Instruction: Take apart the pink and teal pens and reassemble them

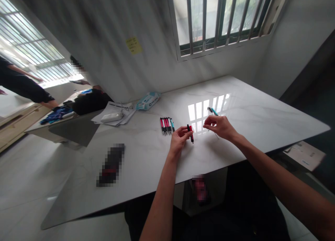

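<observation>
My left hand [179,140] grips a red and black pen [191,135], held nearly upright just above the table. To its right, my right hand [219,126] is closed in a pinch; whatever lies between its fingertips, if anything, is too small to make out. Several pens [166,125] in red, white and blue lie side by side in a row, left of and beyond my left hand. Behind my right hand are teal and dark pens [213,111], partly hidden by it.
On the marble-patterned table [146,157] lie a wipes packet [148,101], papers [128,116] with a white case [112,117], and a blurred dark object [111,166]. A barred window [220,21] is above. Another person [22,82] stands at the far left.
</observation>
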`<state>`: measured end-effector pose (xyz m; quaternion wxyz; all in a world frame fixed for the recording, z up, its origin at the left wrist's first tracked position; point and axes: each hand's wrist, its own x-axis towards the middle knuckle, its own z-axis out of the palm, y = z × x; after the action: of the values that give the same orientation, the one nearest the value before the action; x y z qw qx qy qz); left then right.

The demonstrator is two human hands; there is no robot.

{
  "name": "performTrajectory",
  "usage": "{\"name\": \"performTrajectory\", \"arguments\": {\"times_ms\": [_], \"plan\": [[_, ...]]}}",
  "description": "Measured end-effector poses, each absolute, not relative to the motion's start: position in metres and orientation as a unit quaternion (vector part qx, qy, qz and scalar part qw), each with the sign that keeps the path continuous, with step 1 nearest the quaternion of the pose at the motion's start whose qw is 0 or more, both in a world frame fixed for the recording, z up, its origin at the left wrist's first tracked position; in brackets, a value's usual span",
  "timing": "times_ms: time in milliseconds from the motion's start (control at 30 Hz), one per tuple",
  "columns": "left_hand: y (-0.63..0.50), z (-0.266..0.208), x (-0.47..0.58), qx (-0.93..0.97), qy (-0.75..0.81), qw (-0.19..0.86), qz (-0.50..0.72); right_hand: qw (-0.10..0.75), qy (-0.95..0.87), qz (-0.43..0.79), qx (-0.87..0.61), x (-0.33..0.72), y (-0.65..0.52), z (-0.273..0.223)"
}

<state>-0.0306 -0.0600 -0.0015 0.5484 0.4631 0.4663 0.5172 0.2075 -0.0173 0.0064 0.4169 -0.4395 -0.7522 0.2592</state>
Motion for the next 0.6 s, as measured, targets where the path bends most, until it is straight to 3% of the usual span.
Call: {"name": "performTrajectory", "arguments": {"times_ms": [600], "plan": [[-0.06, -0.002, -0.028, 0.522, 0.412, 0.556, 0.498, 0.502, -0.666, 0.407, -0.372, 0.154, -0.039, 0.025]]}}
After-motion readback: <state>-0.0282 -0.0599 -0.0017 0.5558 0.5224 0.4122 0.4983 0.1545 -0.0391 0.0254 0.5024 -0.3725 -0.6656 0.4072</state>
